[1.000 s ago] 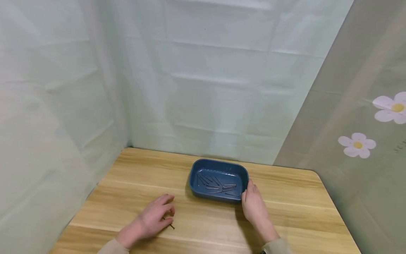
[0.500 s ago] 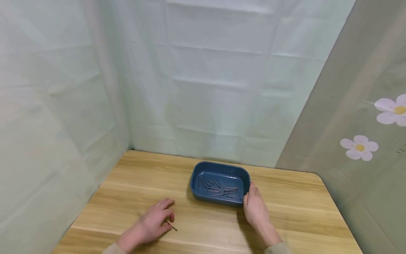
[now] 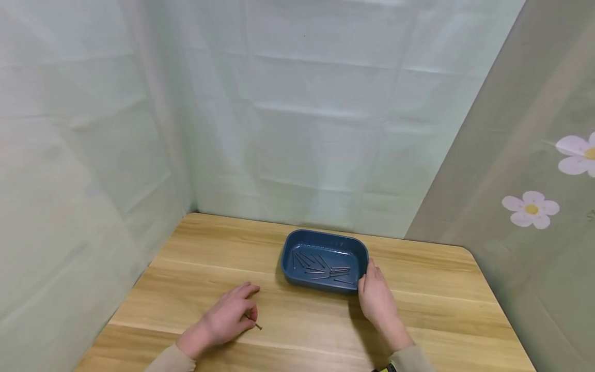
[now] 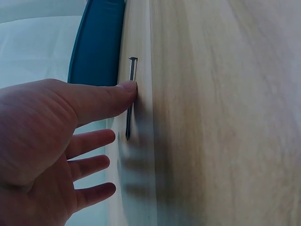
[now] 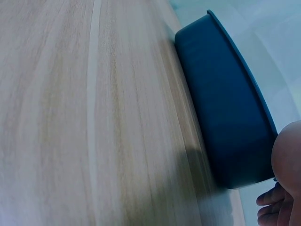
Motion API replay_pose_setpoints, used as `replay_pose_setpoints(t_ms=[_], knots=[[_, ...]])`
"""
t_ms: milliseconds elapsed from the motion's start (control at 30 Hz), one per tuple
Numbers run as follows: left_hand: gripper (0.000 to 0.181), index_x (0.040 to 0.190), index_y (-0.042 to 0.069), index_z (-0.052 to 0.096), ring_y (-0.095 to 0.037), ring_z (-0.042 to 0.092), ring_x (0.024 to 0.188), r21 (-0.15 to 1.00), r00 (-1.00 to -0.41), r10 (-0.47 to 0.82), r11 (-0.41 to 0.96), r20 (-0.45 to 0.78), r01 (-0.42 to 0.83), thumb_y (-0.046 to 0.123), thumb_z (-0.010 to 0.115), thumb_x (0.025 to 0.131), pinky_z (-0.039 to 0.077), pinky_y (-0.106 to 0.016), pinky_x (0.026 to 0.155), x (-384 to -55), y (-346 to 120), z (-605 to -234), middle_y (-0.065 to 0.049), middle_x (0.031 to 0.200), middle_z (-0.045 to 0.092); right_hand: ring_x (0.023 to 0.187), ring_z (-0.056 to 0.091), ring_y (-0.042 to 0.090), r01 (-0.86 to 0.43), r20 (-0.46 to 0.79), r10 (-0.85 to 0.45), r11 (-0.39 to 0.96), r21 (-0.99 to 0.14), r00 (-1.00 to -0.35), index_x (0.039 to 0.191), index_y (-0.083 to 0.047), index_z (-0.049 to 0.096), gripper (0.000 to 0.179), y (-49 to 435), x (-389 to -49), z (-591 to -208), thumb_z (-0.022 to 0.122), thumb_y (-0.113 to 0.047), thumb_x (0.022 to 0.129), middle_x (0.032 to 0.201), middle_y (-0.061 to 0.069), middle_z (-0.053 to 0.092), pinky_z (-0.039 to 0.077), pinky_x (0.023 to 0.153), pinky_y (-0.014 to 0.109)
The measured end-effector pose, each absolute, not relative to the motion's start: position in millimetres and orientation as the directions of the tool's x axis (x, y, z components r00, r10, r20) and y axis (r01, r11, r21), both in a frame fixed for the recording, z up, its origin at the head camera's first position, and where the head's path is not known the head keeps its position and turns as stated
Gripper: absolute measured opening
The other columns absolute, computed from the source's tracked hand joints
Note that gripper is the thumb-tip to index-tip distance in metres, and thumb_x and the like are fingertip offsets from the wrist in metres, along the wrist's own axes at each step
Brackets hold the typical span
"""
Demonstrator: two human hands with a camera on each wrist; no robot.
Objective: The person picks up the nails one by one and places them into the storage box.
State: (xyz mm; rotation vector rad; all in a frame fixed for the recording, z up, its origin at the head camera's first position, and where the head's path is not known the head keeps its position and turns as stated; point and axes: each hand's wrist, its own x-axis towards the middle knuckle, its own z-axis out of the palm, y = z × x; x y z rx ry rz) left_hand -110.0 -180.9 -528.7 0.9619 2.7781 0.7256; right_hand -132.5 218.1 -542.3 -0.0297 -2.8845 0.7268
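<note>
My left hand (image 3: 226, 319) is low over the near-left part of the wooden table, pinching one nail (image 4: 132, 70) between thumb and index finger. The nail's head points toward the box side, and the other fingers are spread in the left wrist view. A dark blue rectangular box (image 3: 321, 288) lies ahead and to the right, with several loose nails (image 3: 339, 274) on its floor. At the box's near right corner my right hand (image 3: 375, 302) touches the side wall, fingers straight along it. Its palm partly hides that corner in the right wrist view.
The wooden table (image 3: 441, 330) has rounded far corners. Pale cloth (image 3: 302, 129) hangs behind it and to the left; a grey-green cloth with printed white flowers (image 3: 531, 209) hangs on the right.
The head view has shifted slightly. The left hand keeps its pinch on the nail with only a slight shift, and the right hand stays against the box.
</note>
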Motion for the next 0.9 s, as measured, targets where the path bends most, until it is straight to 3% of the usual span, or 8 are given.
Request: replay_pose_setpoints(t_ms=[467, 900], knots=[[0.028, 0.078, 0.03, 0.065, -0.058, 0.041, 0.145, 0.472, -0.795, 0.607, 0.704, -0.012, 0.53, 0.015, 0.086, 0.089, 0.038, -0.08, 0.107, -112.6, -179.9, -528.2, -0.027, 0.151, 0.055, 0.142, 0.05, 0.051, -0.026, 0.166, 0.06, 0.882, -0.471, -0.984, 0.155, 0.018, 0.035, 0.054, 217.3, -132.4, -542.9, 0.044, -0.011, 0.11, 0.15, 0.039, 0.05, 0.04, 0.119, 0.059], [0.031, 0.074, 0.029, 0.063, -0.06, 0.036, 0.147, 0.427, -0.782, 0.622, 0.696, 0.044, 0.578, 0.015, 0.088, 0.085, 0.037, -0.08, 0.108, -110.9, -178.9, -527.5, -0.029, 0.152, 0.054, 0.142, 0.05, 0.051, -0.015, 0.161, 0.07, 0.881, -0.472, -0.984, 0.155, 0.018, 0.035, 0.055, 216.9, -132.6, -542.8, 0.044, -0.012, 0.11, 0.151, 0.04, 0.049, 0.04, 0.118, 0.06]])
